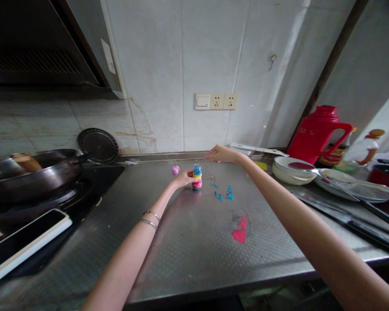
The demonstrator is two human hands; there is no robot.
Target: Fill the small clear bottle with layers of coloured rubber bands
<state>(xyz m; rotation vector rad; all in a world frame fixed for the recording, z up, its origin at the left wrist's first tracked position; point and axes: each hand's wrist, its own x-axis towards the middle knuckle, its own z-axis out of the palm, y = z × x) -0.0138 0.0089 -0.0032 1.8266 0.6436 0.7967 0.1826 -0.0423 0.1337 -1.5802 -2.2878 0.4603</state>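
Note:
A small clear jar (197, 177) with blue, yellow and pink layers stands upright on the metal counter (188, 242). Around its left side are the fingers of my left hand (183, 178). My right hand (218, 153) is raised beyond and to the right of the jar, its fingers bent downward and close together; whether they hold anything is too small to tell. Several little blue pieces (229, 193) lie right of the jar. A pink round object (175, 170) sits behind my left hand. Nearer the front edge is a flat red jagged shape (240, 230).
At the left are a wok (35, 181) on the stove and a phone-like device (26, 244). On the right stand a red thermos (317, 134), bowls (293, 175), a glass bottle (359, 151) and long dark-handled utensils (363, 229). A tiled wall (158, 77) rises behind.

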